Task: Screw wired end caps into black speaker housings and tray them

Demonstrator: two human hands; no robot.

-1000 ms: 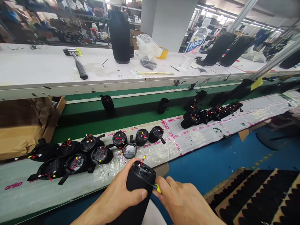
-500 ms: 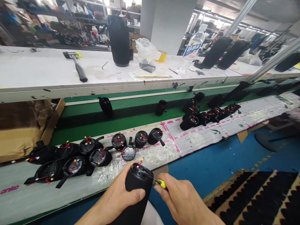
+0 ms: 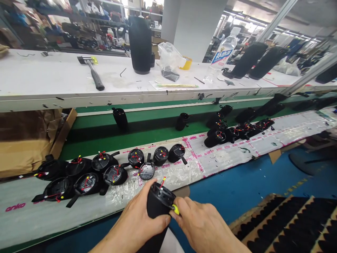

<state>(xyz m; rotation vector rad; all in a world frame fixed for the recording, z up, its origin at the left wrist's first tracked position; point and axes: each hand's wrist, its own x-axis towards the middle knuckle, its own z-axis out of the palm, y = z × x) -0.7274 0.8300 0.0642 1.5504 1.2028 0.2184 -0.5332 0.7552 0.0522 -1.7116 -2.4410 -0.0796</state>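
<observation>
A black cylindrical speaker housing [image 3: 157, 207] is held tilted in my left hand [image 3: 139, 219], fingers wrapped round its side and thumb across the front. From its open upper end stick out red wires [image 3: 163, 180] with a small pale connector. My right hand [image 3: 201, 218] is closed on a small tool with a yellow-and-black handle [image 3: 176, 209], held against the right side of the housing's rim. The tool's tip is hidden, so its kind cannot be made out. Similar open black housings [image 3: 113, 174] with red wires stand on the wrapped bench just beyond.
Across the green conveyor belt [image 3: 100, 135] runs a white shelf [image 3: 65, 80] with a hammer [image 3: 94, 75], a water bottle [image 3: 223, 52], yellow tape [image 3: 186, 63] and black cylinders [image 3: 140, 45]. Rows of black parts in cardboard dividers [image 3: 286, 225] lie low at the right.
My right hand has brought the tool in from just beside the housing to its rim. The view has shifted slightly, and the left hand still grips the housing.
</observation>
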